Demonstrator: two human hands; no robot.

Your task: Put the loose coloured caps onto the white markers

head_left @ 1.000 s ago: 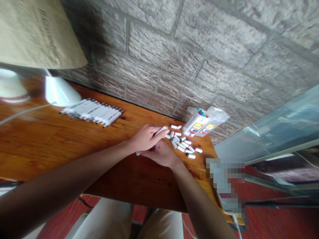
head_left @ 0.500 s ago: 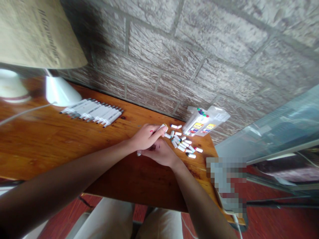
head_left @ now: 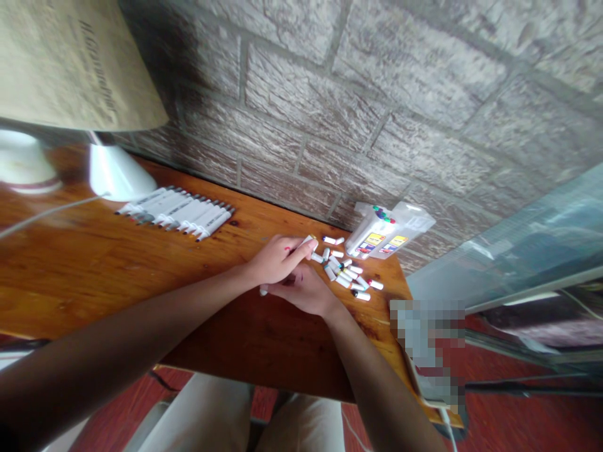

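Observation:
My left hand (head_left: 273, 260) is closed around a white marker (head_left: 308, 240), whose tip pokes out past the fingers toward the wall. My right hand (head_left: 306, 292) lies just under and against the left hand, fingers curled at the marker's lower end. A scatter of several small white marker caps (head_left: 346, 273) lies on the wooden desk (head_left: 117, 276) just right of both hands. A row of several white markers (head_left: 176, 215) lies side by side at the back left.
A clear plastic marker case (head_left: 389, 229) leans at the brick wall (head_left: 377, 94), back right. A lamp with a paper shade (head_left: 70, 69) and white base (head_left: 117, 176) stands at the left, its cord crossing the desk. The desk's right edge is near a blurred-out object (head_left: 426, 342).
Almost nothing has moved. The marker tip in my left hand has shifted slightly toward the wall, and both hands stay pressed together.

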